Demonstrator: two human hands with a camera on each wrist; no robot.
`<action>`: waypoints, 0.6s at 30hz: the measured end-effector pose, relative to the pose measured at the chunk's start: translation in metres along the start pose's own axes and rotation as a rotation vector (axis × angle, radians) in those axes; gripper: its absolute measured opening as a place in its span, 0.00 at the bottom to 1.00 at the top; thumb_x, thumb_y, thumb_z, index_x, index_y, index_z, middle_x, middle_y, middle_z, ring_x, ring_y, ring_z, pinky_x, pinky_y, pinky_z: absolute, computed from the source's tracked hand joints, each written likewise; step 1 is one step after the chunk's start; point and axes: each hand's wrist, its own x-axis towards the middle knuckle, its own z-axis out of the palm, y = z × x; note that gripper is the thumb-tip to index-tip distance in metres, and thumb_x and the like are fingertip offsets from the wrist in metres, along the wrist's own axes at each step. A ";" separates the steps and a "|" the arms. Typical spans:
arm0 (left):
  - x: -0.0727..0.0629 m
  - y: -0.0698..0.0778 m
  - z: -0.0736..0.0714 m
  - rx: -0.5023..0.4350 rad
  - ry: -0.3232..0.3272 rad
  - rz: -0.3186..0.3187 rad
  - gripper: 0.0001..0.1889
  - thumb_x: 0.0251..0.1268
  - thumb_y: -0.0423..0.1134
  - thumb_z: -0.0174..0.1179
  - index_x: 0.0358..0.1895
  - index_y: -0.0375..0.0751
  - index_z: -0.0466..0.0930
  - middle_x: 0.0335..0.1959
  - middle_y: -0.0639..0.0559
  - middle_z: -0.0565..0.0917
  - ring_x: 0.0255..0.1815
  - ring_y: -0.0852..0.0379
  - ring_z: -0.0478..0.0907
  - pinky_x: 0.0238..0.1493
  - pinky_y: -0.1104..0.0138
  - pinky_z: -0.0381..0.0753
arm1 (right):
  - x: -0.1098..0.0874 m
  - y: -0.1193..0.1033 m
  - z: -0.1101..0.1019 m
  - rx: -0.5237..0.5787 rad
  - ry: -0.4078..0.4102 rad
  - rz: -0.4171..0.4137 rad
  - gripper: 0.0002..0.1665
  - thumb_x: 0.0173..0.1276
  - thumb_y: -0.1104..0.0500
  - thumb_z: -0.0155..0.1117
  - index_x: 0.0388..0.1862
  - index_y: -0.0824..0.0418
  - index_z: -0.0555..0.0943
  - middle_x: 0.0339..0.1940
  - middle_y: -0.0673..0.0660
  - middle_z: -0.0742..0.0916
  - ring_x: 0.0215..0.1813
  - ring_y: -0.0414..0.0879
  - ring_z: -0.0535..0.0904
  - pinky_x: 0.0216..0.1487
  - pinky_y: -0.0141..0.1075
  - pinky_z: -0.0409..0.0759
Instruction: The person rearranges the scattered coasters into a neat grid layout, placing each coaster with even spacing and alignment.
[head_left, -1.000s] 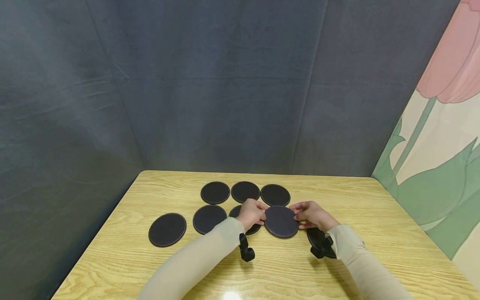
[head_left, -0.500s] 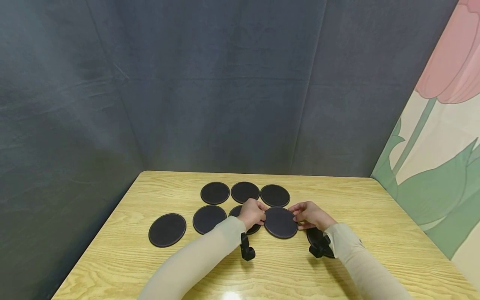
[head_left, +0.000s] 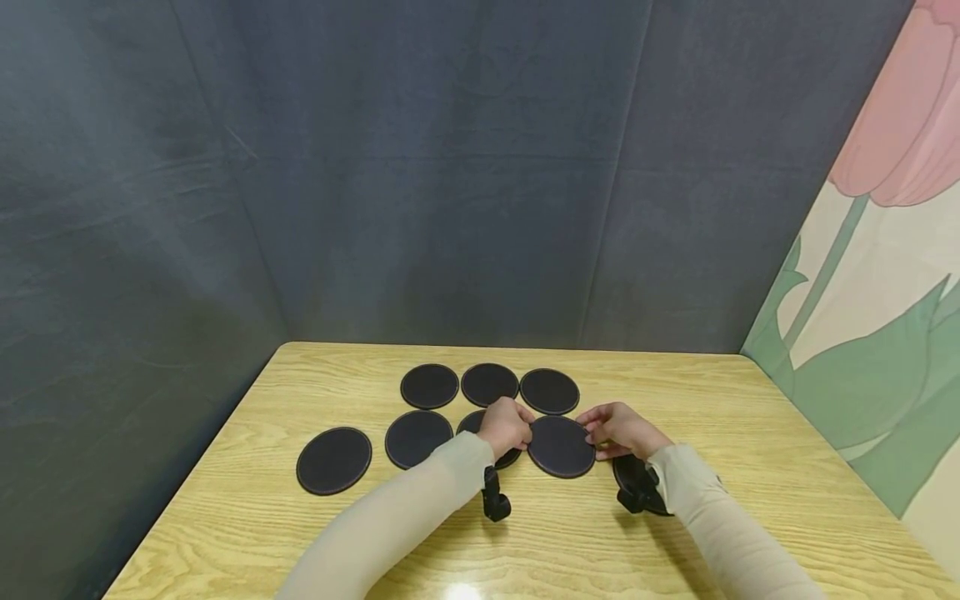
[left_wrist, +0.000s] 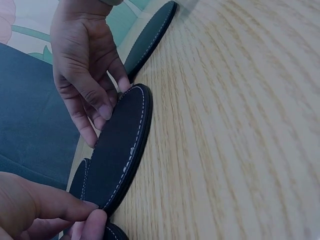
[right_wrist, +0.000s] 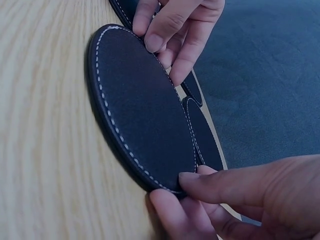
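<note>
A round black coaster (head_left: pixel 562 447) with white edge stitching lies between my two hands, close over the wooden table (head_left: pixel 555 542). My left hand (head_left: pixel 506 425) pinches its left edge between thumb and fingertips. On the opposite edge, my right hand (head_left: pixel 621 429) holds the rim, thumb on the upper face, as the right wrist view shows. Another coaster (head_left: pixel 471 422) is partly hidden beneath my left hand. Beyond the held one, a back-row coaster (head_left: pixel 550 391) sits right at its far rim.
Two more coasters (head_left: pixel 430 386) (head_left: pixel 490 385) continue the back row leftward. Left of my left hand lies a coaster (head_left: pixel 418 438), and farther left a separate coaster (head_left: pixel 334 460). Under my right wrist is a partly covered coaster (head_left: pixel 651 493). A dark curtain (head_left: pixel 450 208) hangs behind the table.
The far edge of the held coaster has sunk slightly, and the coaster now looks flatter against the table. Both hands keep nearly the same place.
</note>
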 end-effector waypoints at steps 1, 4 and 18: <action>0.000 0.000 0.000 0.005 0.001 0.002 0.14 0.49 0.19 0.62 0.39 0.34 0.86 0.38 0.44 0.84 0.21 0.57 0.82 0.23 0.69 0.83 | 0.000 0.000 0.000 -0.001 0.002 0.000 0.24 0.59 0.77 0.59 0.56 0.76 0.74 0.33 0.56 0.81 0.27 0.41 0.79 0.28 0.35 0.84; 0.001 0.000 -0.001 0.013 -0.001 0.002 0.14 0.49 0.18 0.62 0.39 0.33 0.86 0.38 0.44 0.84 0.20 0.57 0.81 0.23 0.69 0.83 | 0.000 0.000 0.001 -0.004 0.010 0.001 0.24 0.58 0.77 0.60 0.56 0.76 0.74 0.34 0.58 0.81 0.27 0.41 0.79 0.28 0.35 0.84; -0.004 0.002 -0.002 0.011 -0.013 0.015 0.14 0.50 0.18 0.62 0.41 0.32 0.86 0.39 0.42 0.85 0.22 0.57 0.82 0.25 0.69 0.83 | 0.000 -0.002 0.002 -0.043 0.039 0.022 0.23 0.57 0.77 0.61 0.54 0.75 0.76 0.31 0.54 0.78 0.29 0.43 0.78 0.29 0.36 0.85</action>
